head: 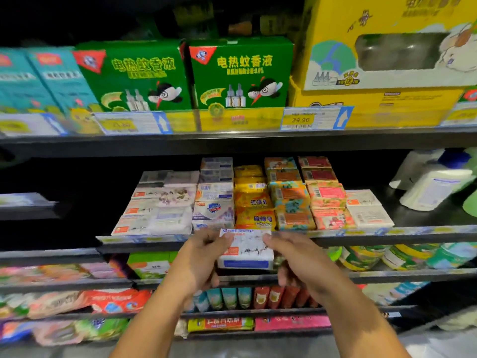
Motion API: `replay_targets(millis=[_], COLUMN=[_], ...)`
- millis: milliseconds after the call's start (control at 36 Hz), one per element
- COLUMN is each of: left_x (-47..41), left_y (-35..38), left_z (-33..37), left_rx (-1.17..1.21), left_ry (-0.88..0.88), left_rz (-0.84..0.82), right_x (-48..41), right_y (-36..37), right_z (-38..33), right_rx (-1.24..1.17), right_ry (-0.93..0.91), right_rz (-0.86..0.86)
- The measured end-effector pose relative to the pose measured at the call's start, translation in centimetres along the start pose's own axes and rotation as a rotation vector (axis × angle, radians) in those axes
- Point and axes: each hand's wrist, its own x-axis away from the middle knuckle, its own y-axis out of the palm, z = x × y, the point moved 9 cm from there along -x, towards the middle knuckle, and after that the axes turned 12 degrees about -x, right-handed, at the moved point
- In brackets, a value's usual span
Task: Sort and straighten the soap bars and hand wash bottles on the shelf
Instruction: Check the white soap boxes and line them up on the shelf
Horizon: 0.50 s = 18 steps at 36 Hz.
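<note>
Gripping a white soap box (247, 251) by its short ends, left hand (204, 257) and right hand (294, 257) hold it before the shelf lip (387, 235), long axis left-to-right, printed face tilted up, packed soap rows (255, 202) behind, a tilted white bottle (433, 189) far right.

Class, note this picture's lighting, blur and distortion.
Head view: the recess left of the soap stacks is nearly black; the teal boxes at far left are smeared; the wide lens bows the upper shelf edge; the held soap box is soft.
</note>
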Motion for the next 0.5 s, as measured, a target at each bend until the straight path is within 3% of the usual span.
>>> replay_targets(millis=[278,444,500], left_x=[0.1,-0.4,-0.6], left_y=[-6.4,-11.7,-13.5], left_z=[2.6,1.8,1.4], left_rx=[0.041,0.029,-0.02], left_ry=[0.328,0.434,0.484], left_rz=[-0.01,0.139,0.174], right_x=[-2.0,-3.6,-4.2], right_y=[7.8,13.3,15.2], right_z=[-4.8,-6.8,-6.9], right_rx=[-0.261,0.028,0.026], right_ry=[-0.167,-0.427,-0.459], right_rz=[-0.006,0.054,0.026])
